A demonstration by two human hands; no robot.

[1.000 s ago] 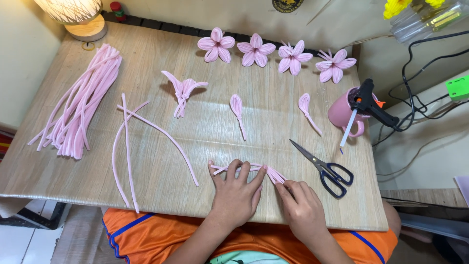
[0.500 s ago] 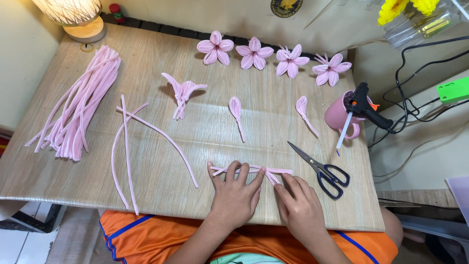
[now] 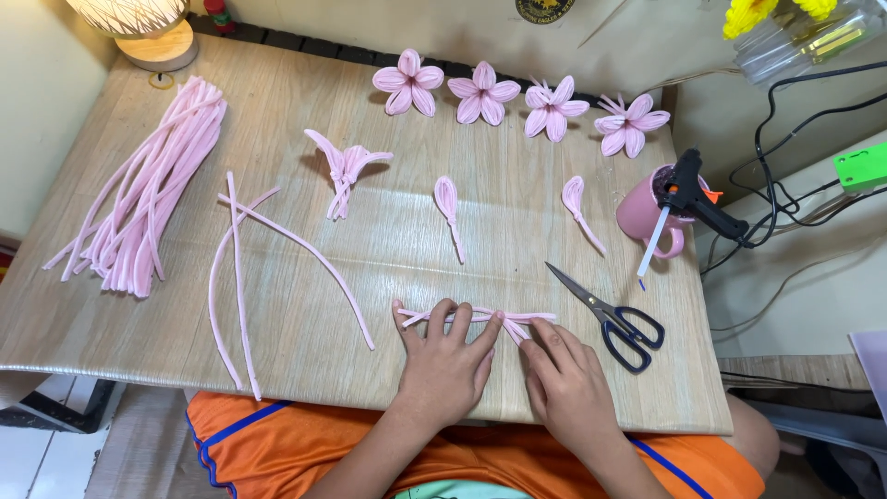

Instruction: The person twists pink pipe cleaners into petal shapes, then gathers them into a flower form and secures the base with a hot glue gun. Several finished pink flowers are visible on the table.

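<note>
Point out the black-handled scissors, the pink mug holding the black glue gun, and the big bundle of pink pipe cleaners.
black-handled scissors (image 3: 605, 315): head view, near the blades' pivot.
pink mug (image 3: 639, 214): head view, on its side wall.
bundle of pink pipe cleaners (image 3: 148, 189): head view, mid-bundle.

Bare table (image 3: 407, 370) lies open left of the left hand (image 3: 445, 362), as far as three loose stems (image 3: 242, 277). Scissors (image 3: 605, 314) lie just right of the right hand (image 3: 564, 383), blocking that side. Beyond the hands, gaps run between two petals (image 3: 450, 208) toward the flowers (image 3: 517, 97). A mug (image 3: 642, 214) with a glue gun (image 3: 698, 196) crowds the right edge.
</note>
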